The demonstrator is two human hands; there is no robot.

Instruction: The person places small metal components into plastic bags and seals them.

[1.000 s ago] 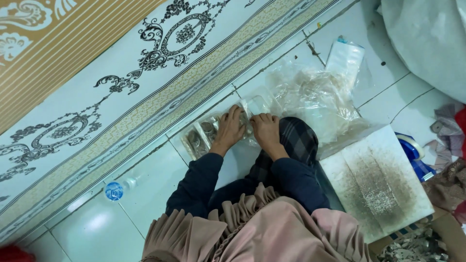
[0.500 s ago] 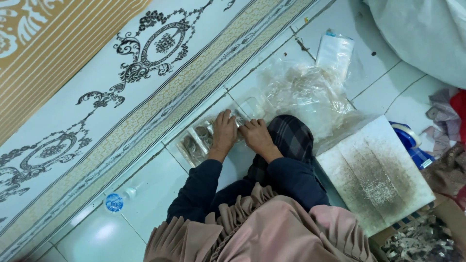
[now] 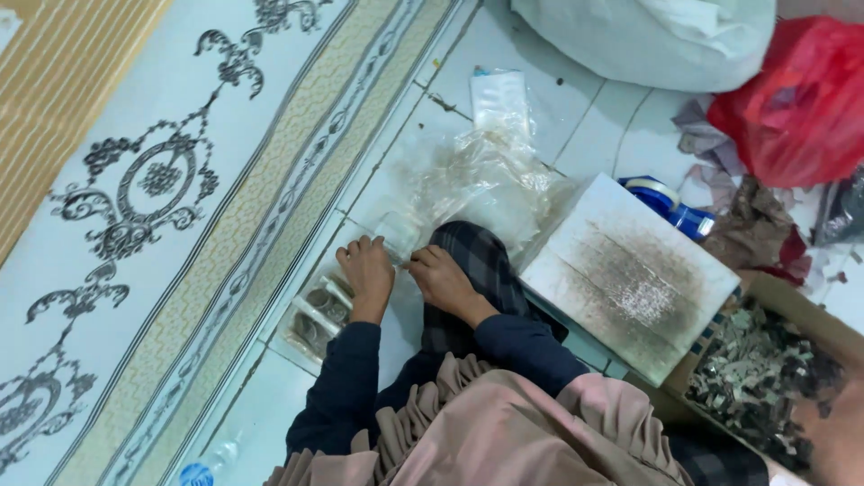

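Only dimly, left hand (image 3: 367,277) and right hand (image 3: 441,277) pinching small clear bag (image 3: 396,236), contents indistinct.

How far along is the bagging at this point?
Done: a few filled clear packets lie in a row on the floor tile by the left hand. In hand: both hands, the right hand too, pinch a small clear bag; its contents are too small to tell. Left: a cardboard box of dried bits is well filled, and a heap of clear plastic bags lies ahead.
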